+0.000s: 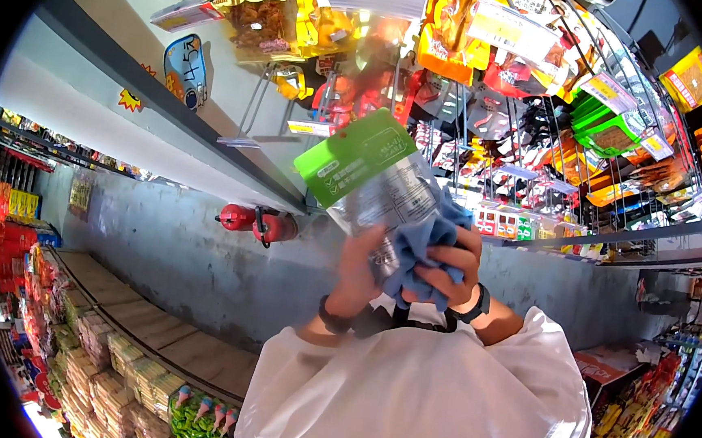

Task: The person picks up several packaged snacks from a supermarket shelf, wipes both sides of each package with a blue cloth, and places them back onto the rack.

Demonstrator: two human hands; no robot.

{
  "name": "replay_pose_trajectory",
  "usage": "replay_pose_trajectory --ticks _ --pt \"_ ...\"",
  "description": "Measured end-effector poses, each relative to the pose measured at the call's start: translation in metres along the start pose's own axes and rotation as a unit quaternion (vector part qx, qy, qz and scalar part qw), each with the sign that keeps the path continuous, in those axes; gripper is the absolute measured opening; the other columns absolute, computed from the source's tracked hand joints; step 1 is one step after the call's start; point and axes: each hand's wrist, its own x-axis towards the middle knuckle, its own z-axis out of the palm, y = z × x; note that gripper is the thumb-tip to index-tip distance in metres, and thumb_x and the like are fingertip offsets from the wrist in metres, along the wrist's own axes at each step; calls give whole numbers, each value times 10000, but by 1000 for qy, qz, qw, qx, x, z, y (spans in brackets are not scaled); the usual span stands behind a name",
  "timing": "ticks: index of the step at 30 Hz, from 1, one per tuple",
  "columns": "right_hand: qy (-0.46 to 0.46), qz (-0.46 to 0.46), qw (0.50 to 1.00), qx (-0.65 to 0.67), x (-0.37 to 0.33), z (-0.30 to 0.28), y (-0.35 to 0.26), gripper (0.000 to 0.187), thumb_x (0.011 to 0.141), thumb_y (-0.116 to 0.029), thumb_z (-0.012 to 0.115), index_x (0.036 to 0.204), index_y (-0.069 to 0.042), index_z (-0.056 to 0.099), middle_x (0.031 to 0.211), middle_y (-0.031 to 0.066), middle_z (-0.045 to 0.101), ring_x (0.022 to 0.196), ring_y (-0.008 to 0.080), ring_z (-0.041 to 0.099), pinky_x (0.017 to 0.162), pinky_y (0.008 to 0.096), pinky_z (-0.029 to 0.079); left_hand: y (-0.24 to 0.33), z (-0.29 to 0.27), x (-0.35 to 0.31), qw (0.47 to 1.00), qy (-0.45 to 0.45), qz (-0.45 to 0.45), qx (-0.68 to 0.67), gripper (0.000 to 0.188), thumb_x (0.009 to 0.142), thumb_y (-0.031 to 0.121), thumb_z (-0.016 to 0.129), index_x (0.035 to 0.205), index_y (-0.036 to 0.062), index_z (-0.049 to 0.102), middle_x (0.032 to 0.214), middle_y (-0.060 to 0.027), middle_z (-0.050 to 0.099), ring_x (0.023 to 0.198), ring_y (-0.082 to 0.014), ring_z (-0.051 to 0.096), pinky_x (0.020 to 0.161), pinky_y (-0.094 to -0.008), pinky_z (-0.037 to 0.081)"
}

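In front of my chest I hold up a snack bag (390, 185), silver with a green top strip and a hang hole. My left hand (357, 270) is closed on the bag's lower left side, a little smeared by motion. A crumpled blue cloth (422, 244) is bunched in my right hand (453, 267), its fingers wrapped round it. The cloth presses against the bag's lower right part and hides that corner. Dark bands circle both my wrists.
Snack bags (259, 13) hang on metal hooks ahead, with price tags (312, 128) at the hook ends. A grey shelf post (166, 76) slants at the left. Red fire extinguishers (273, 227) stand on the floor beyond. Stacked packages (112, 377) fill a lower-left display.
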Motion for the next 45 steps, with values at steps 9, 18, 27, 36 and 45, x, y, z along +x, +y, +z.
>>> replay_pose_trajectory --ticks 9,18,27,36,45 --pt "-7 -45 996 -76 20 -30 21 308 631 -322 760 885 -156 703 1092 58 581 973 333 560 771 489 445 -4 9 -5 996 -14 -55 69 242 960 189 498 1149 39 481 926 -85 609 627 -158 592 443 -270 451" --pt "-3 -35 999 -24 -5 -17 -16 329 609 -272 729 932 -228 691 1069 -15 600 1004 258 555 774 404 414 -24 -9 -19 949 -80 84 294 291 921 142 463 1161 -7 535 1086 -85 584 948 -178 600 797 -317 525" --pt "58 32 994 -85 -5 -30 18 408 572 -126 753 962 -41 664 1000 134 605 915 310 573 801 460 464 -21 -20 -16 979 -18 46 200 232 926 150 565 1126 38 527 965 -34 585 847 -139 587 691 -295 504" --pt "18 117 993 -23 7 -35 4 469 566 -50 743 1025 -51 644 1004 132 605 935 333 574 809 413 479 -17 -51 -14 808 -20 -5 589 328 881 147 602 1179 14 565 1051 -94 623 963 -189 584 817 -315 469" --pt "-69 43 997 -8 -12 -5 -16 383 575 -122 770 949 -130 687 1013 73 609 886 304 556 743 407 466 -39 -41 -18 765 -186 216 578 322 834 54 570 1150 17 521 1076 -163 604 1028 -317 592 843 -376 477"
